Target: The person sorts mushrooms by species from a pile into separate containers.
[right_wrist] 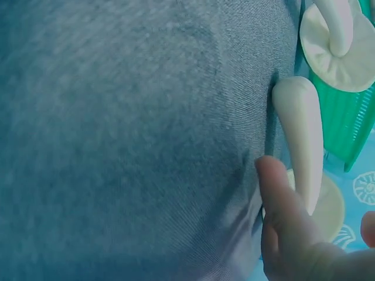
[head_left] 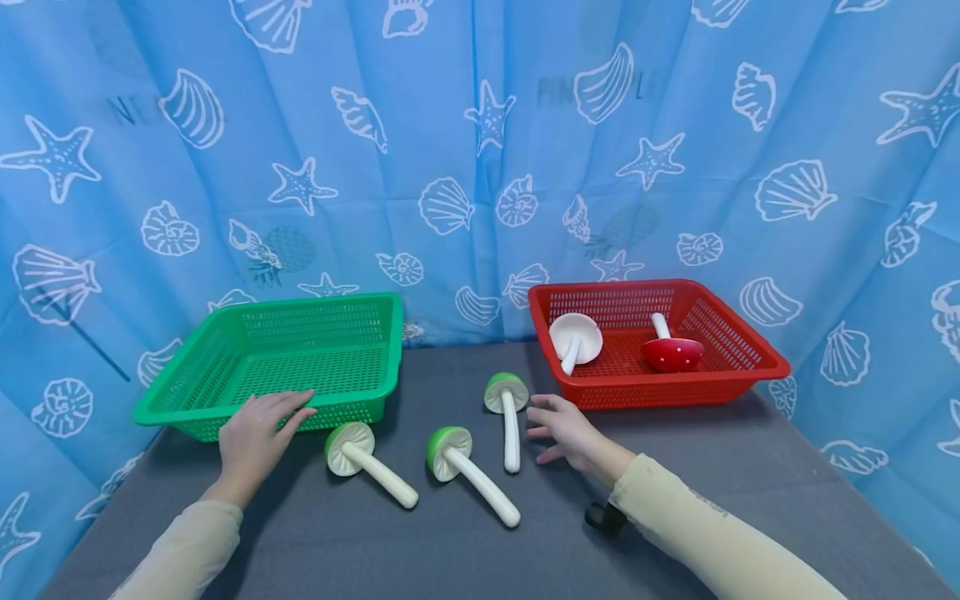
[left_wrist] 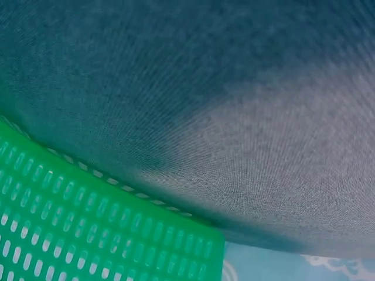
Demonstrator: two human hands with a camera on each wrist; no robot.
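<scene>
Three toy mushrooms with green caps and white stems lie on the dark grey cloth: a left one, a middle one and a right one. My right hand is beside the right mushroom, its fingers apart and pointing toward the stem. In the right wrist view, a fingertip appears close to that stem; whether they touch I cannot tell. My left hand is at the front rim of the green basket, fingers extended and holding nothing. Contact with the rim is unclear.
At the back right stands a red basket holding a toy mushroom with a pale underside and a red spotted mushroom. A blue shell-patterned curtain hangs behind the table.
</scene>
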